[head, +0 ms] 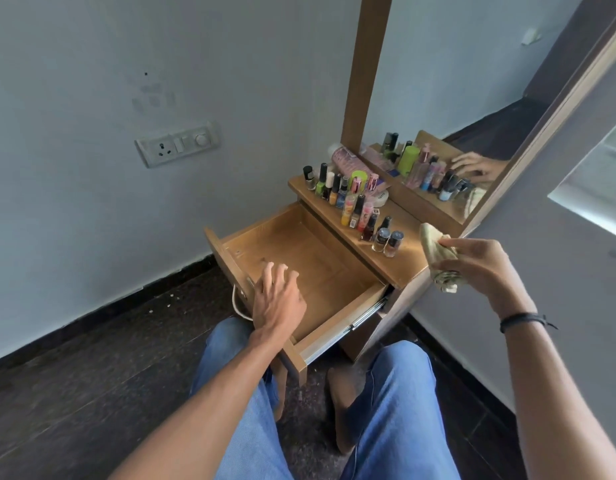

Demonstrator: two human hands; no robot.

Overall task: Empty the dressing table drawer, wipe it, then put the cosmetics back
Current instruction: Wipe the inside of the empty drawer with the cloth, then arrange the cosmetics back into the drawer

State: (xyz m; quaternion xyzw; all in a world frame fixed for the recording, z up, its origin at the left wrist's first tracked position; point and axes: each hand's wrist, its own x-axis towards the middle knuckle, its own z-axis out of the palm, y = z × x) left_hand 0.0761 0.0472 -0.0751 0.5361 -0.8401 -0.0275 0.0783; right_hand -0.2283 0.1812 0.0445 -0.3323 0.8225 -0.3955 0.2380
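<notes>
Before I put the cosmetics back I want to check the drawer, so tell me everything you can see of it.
The drawer is a shallow box of light brown wood, pulled far out from under the dressing table top. Its inside shows only bare floor, with no cosmetics in it. A metal slide rail runs along its right side, and a handle sits on the outer face of its front panel. The left hand reaches over the front edge, fingers spread above the floor; whether it touches the wood is unclear.

The brown wooden dressing table top [405,263] holds a crowd of small nail polish bottles [348,199] along its front edge, with a round white tub [382,198] and a pink tube [348,161] lying near its back edge by the mirror.
</notes>
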